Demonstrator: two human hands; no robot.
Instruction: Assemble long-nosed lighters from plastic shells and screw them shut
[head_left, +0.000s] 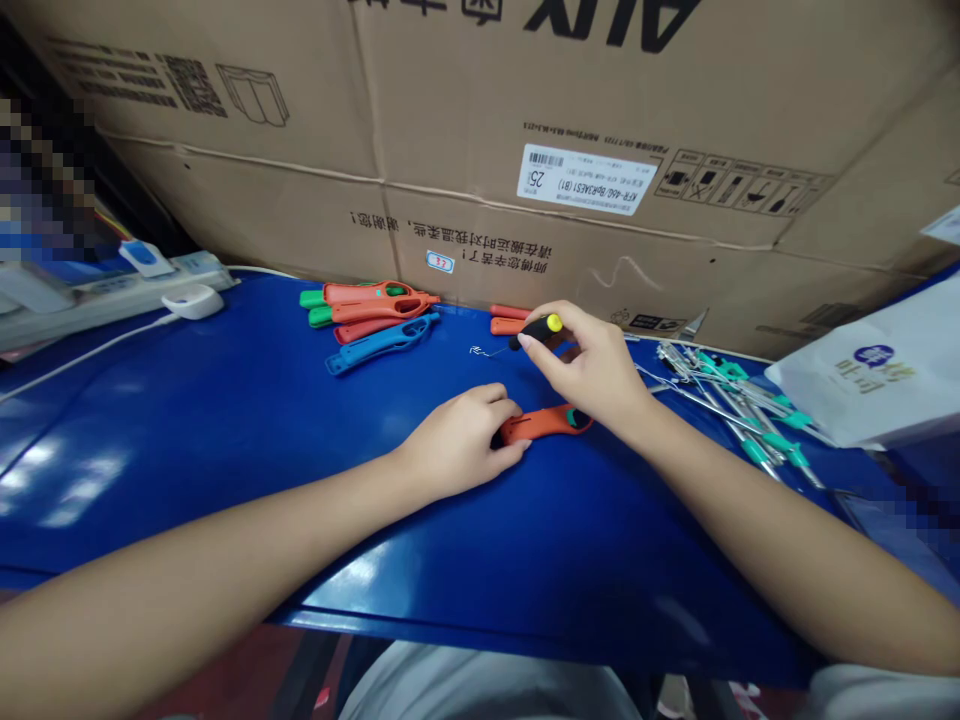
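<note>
In the middle of the table my left hand (465, 440) is closed around one end of an orange lighter casing (551, 423), which lies flat with a dark green part near its far end. My right hand (596, 365) grips a screwdriver (536, 332) by its black handle with a yellow end. The thin shaft slants down to the left, its tip beside a small cluster of tiny screws (478, 351). Behind that hand lie red and orange casings (510, 325), partly covered. Orange, red, green and blue casings (382, 342) are piled at the back left.
A large cardboard box (450, 240) stands along the table's back edge. Metal lighter rods with green ends (750, 420) lie in a heap at right, beside a white bag (870, 370). A white round device (193, 301) with a cable sits at left, near a power strip (97, 305).
</note>
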